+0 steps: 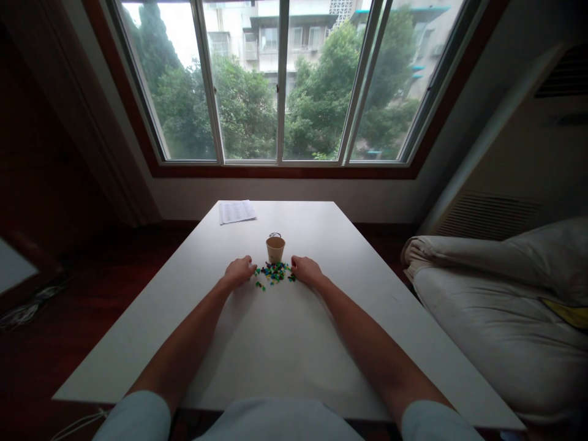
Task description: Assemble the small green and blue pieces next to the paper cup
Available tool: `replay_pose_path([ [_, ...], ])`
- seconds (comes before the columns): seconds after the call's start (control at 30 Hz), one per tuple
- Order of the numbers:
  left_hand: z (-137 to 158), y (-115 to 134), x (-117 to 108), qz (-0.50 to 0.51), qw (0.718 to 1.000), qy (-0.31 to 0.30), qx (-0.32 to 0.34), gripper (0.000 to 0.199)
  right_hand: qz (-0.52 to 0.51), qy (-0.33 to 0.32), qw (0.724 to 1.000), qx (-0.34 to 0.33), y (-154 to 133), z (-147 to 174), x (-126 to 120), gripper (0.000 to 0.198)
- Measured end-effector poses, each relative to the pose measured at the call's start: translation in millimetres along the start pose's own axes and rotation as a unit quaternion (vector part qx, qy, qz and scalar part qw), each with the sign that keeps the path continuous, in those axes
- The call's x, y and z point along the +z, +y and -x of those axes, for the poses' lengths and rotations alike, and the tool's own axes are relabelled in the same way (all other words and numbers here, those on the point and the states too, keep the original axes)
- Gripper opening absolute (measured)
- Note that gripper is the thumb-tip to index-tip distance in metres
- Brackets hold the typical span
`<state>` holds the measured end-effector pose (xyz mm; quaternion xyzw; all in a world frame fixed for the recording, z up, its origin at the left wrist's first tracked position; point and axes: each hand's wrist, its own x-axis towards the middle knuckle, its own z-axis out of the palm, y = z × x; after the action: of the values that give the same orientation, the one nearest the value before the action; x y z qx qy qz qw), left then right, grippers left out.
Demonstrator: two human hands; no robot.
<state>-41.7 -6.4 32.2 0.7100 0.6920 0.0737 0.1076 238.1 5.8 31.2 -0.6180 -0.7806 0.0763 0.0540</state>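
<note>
A pile of small green, blue, yellow and dark pieces [275, 272] lies on the white table [280, 343], too small to make out their kind. Right behind it a light brown paper cup [275, 250] stands upright; what is inside cannot be seen. At the left edge of the pile is my left hand [239, 272], with its fingers bent and the fingertips a little apart. My right hand [307, 270] rests at the right edge, its fingers curled in close to a few pieces. Whatever those fingers may hold is hidden.
Behind the cup lies a small dark looped item [275, 234]. Printed sheets of paper [237, 212] are at the table's far left corner. A cushioned beige seat [496, 324] stands right of the table. White cables [22, 312] lie on the floor at left.
</note>
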Motion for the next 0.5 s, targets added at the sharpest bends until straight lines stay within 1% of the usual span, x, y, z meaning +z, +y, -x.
replay_pose_path([
  [0.1,0,8,5,0.051,0.998,0.009,0.040,0.043,-0.006,0.002,0.999,-0.051,-4,0,1,0.023],
  [0.17,1,13,5,0.099,0.992,-0.003,0.073,0.042,-0.026,0.008,0.997,-0.078,-4,-2,3,0.021],
  [0.23,2,16,4,0.165,0.981,-0.042,0.097,0.041,-0.059,0.007,0.994,-0.091,1,-5,3,0.019],
  [0.3,3,16,3,0.243,0.958,-0.102,0.114,0.045,-0.102,-0.001,0.990,-0.098,10,-8,3,0.018],
  [0.33,4,15,3,0.276,0.945,-0.123,0.123,0.047,-0.122,-0.004,0.986,-0.110,16,-9,2,0.019],
  [0.37,4,13,3,0.297,0.937,-0.125,0.134,0.049,-0.138,0.003,0.982,-0.128,22,-10,2,0.022],
  [0.4,5,11,3,0.303,0.936,-0.107,0.147,0.049,-0.148,0.016,0.978,-0.148,28,-11,2,0.025],
  [0.47,6,7,5,0.274,0.945,-0.026,0.176,0.047,-0.152,0.044,0.971,-0.177,37,-11,3,0.039],
  [0.5,6,4,6,0.251,0.949,0.016,0.192,0.046,-0.150,0.042,0.971,-0.184,41,-12,5,0.048],
])
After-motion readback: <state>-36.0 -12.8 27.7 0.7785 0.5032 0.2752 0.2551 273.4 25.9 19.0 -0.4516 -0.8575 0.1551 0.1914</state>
